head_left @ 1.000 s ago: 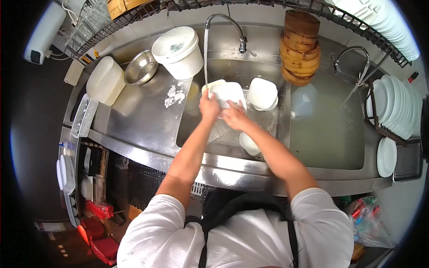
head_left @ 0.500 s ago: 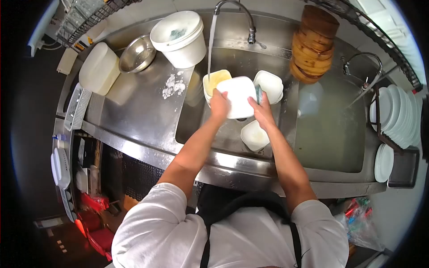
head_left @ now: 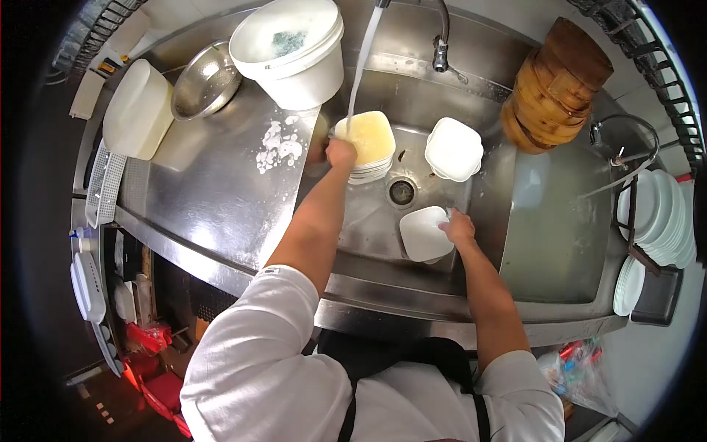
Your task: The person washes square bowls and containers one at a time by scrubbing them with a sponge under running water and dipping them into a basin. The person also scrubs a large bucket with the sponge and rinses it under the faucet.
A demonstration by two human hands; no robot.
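My left hand (head_left: 340, 152) is closed at the left rim of a stack of square white dishes (head_left: 370, 177), under the running water. Its fingertips are partly hidden, and the top dish has a yellowish inside. Lower in the sink, my right hand (head_left: 460, 227) grips the right rim of another square white dish (head_left: 422, 236). A small pale greenish bit shows by those fingers, too small to name for sure. Behind it, several more white dishes (head_left: 453, 149) are stacked apart from both hands.
Water pours from the faucet (head_left: 440, 55). Left of the sink (head_left: 368, 250) stand a white bucket (head_left: 302, 85) and a steel bowl (head_left: 206, 81), with foam on the counter. Rightward are stacked bamboo steamers (head_left: 549, 96), a basin of cloudy water (head_left: 552, 243) and racked plates (head_left: 659, 214).
My hands have separated from the white dish they held together. The left went to the stack under the water, the right down to the lower dish. The sink drain is now uncovered to view.
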